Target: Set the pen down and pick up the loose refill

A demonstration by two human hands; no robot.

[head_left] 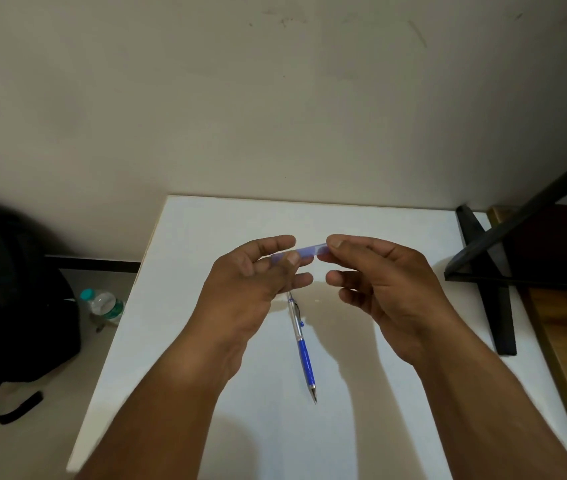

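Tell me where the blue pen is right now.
The blue pen lies on the white table near the middle of the head view, below and between the left hand and right hand, touching neither.

Translucent plastic pen (304,344) with metal tip lies on matt white table (379,393).

White table (361,427) in front of me, far edge against the wall. Only one thing lying on it: a blue-and-clear pen (303,348), near centre, tip toward me. Floor (33,445) at my left carries a bottle (104,304) and a black bag (15,306).
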